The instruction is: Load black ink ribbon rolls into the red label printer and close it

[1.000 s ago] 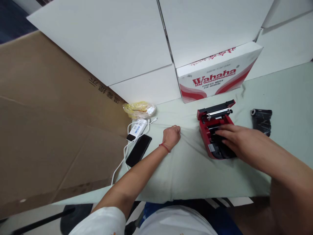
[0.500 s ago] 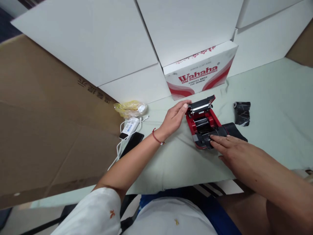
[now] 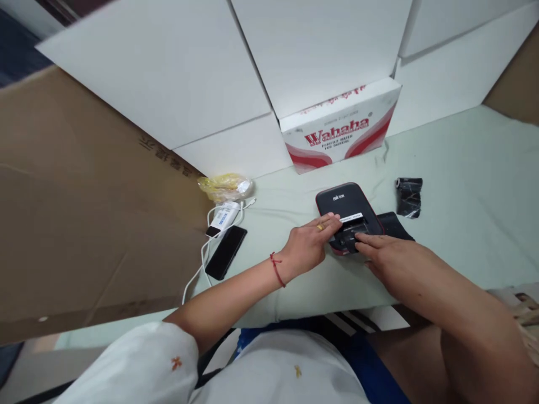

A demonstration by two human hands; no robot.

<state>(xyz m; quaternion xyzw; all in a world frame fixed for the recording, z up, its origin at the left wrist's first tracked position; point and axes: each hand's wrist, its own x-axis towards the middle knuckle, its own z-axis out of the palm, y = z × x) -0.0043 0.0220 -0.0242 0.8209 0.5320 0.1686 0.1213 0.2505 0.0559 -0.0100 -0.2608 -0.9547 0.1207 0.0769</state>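
Note:
A small printer (image 3: 347, 199), black on top with a red edge, lies on the cloth-covered table with its lid down. My left hand (image 3: 309, 244) rests its extended fingers on the lid's near left edge, beside a white label strip. The outstretched fingers of my right hand (image 3: 391, 258) lie on dark film at the printer's near end. From under the printer's right side and that hand, a flat black piece (image 3: 396, 224) sticks out; its kind is unclear. Further right lies a short roll of black film (image 3: 409, 197), partly unwound.
A white and red Wahaha carton (image 3: 341, 134) stands at the back against white panels. To the left are a phone (image 3: 226, 252), a white cable (image 3: 204, 261), a white box (image 3: 225, 216) and a yellowish plastic bag (image 3: 227, 186). A cardboard wall (image 3: 96, 213) bounds the left side.
The printer's lid, raised before with my left hand at its top edge, has swung down over the roll inside. My left hand has come nearer to me; my right hand stays at the near end.

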